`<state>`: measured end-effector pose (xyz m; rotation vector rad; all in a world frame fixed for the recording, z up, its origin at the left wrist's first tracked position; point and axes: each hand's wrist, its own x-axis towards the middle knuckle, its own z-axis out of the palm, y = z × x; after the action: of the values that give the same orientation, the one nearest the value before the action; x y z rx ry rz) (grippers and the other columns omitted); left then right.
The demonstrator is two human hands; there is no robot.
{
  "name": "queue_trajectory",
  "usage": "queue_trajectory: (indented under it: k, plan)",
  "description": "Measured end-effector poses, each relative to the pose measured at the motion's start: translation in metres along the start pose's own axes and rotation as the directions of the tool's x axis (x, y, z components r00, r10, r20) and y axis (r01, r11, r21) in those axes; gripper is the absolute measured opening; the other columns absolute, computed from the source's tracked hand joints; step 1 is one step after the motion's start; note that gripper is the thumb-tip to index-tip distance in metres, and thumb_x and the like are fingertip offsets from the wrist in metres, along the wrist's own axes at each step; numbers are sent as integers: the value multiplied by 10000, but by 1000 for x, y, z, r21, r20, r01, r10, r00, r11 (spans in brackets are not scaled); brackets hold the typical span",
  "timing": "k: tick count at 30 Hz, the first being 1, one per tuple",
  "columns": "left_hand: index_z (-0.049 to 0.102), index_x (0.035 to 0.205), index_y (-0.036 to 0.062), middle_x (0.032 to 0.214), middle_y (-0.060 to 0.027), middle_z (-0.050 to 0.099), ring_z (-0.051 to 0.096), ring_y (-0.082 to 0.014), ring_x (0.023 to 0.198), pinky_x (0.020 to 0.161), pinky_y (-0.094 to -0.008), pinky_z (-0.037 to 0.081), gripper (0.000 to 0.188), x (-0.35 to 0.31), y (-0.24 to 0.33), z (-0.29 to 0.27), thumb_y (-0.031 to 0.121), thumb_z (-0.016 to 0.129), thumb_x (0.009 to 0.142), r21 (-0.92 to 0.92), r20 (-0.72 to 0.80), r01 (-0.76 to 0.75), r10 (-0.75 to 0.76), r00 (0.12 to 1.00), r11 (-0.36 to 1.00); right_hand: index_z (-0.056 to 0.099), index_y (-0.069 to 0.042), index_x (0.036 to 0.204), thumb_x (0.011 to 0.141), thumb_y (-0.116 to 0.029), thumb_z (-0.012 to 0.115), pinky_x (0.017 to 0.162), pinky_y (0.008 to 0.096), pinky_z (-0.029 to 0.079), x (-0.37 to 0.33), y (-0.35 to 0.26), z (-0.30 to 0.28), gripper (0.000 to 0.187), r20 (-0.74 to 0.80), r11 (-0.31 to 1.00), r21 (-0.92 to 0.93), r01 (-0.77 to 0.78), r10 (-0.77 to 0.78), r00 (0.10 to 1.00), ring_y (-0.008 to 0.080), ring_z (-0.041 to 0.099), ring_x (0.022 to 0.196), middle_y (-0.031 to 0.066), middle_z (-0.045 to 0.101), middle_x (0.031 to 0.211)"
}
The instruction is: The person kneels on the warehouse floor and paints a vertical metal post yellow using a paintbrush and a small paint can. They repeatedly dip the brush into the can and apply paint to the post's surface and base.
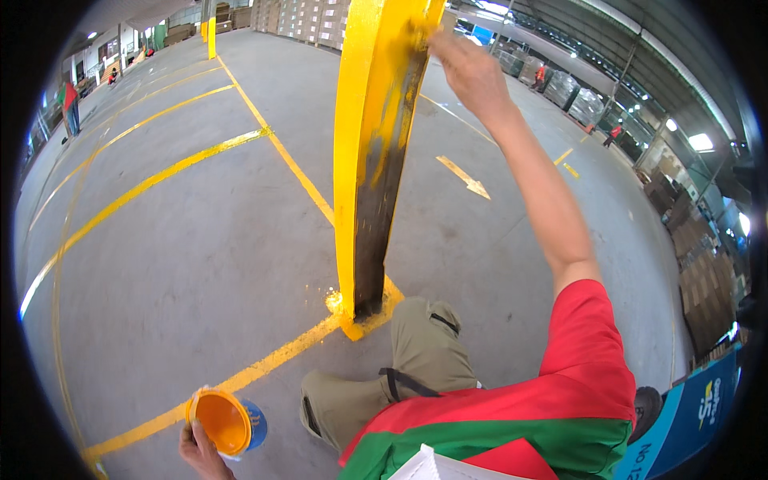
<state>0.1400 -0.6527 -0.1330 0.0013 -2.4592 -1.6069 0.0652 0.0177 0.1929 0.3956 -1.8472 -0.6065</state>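
A steel column (346, 184) stands upright before me, bright yellow on its left face. Its recessed right face is streaked with wet yellow above and dark below. High on that face, my right hand (472, 76) is closed round a paintbrush (418, 36), its yellow-smeared bristles blurred against the column and its handle mostly hidden by my fingers. Low at the left, my left hand (204, 456) grips the rim of a small blue paint bucket (257, 424), thumb over the edge. The bucket is tilted, its inside coated with orange-yellow paint.
Yellow lines (272, 360) cross the grey floor, one meeting the column's base. Yellow splatter (334, 301) lies beside the base. My bent knees (432, 340) are close to it. A blue sign board (688, 416) is at the lower right. Stacked cartons (704, 296) and distant people (70, 108) are farther off.
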Motion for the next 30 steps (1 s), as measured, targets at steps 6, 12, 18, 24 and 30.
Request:
queue_trajectory:
  k: [6, 12, 18, 24, 30]
  plan:
    - [686, 961, -87, 841, -55, 647, 537, -97, 764, 698, -268, 455, 288, 19, 44, 42, 194, 632, 994, -169, -12, 15, -18, 1000, 986, 698, -98, 1061, 948, -173, 683, 731, 398, 598, -23, -39, 13, 136, 100, 942, 74, -328, 320, 942, 281, 714, 927, 84, 745, 1027]
    - [703, 1006, -96, 784, 1, 614, 513, -75, 705, 631, -236, 423, 298, 41, 80, 79, 197, 648, 1012, -23, 77, -17, 18, 997, 1000, 712, -77, 1209, 921, -156, 724, 828, 375, 593, -13, -18, 11, 299, -162, 980, 119, -157, 176, 971, 291, 743, 943, 151, 761, 1076]
    - [716, 991, -91, 748, 36, 576, 484, -45, 678, 578, -235, 376, 279, 38, 126, 125, 184, 667, 998, -231, 101, 4, 20, 995, 973, 672, -43, 1089, 974, -155, 634, 803, 394, 595, -39, -47, 26, 165, 249, 983, -68, -168, 180, 952, 312, 709, 991, 108, 738, 991]
    - [709, 982, -92, 683, 27, 504, 436, -60, 643, 546, -273, 366, 343, 43, 167, 159, 246, 653, 966, 48, 152, -40, 32, 988, 998, 733, -45, 1059, 991, -219, 678, 705, 344, 577, -77, -87, -19, 195, 71, 826, 424, -370, 377, 923, 217, 702, 775, 111, 747, 930]
    - [742, 1041, -81, 718, 16, 565, 466, -65, 649, 575, -260, 411, 371, 41, 182, 212, 274, 675, 954, -15, 179, -82, 83, 980, 997, 771, -58, 1109, 941, -95, 763, 674, 195, 508, -101, -169, -59, 173, 368, 226, 852, -471, 380, 848, 44, 631, 736, -15, 737, 843]
